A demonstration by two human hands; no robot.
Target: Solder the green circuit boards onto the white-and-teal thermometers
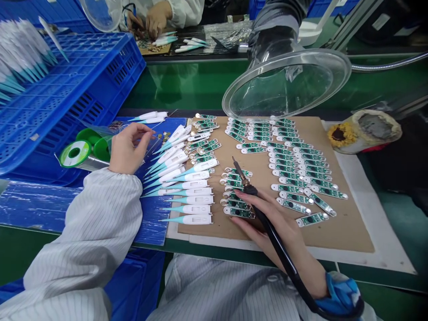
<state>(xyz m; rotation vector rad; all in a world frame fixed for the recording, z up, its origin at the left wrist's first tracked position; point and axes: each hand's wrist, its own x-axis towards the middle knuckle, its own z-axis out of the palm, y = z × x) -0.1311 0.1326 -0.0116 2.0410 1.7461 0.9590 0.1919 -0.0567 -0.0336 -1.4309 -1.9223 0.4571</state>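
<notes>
My right hand (292, 232) is closed around the iron (272, 236), above the cardboard (347, 227) bearing the boards (312, 219); left of the cardboard, my left hand (127, 150) curls pinch-like, contents, if any, unclear

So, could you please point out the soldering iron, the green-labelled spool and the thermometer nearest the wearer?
Soldering iron (277, 243): head view, on its black handle.
Green-labelled spool (84, 154): head view, on its label.
Nearest thermometer (194, 220): head view, on its white body.
</notes>
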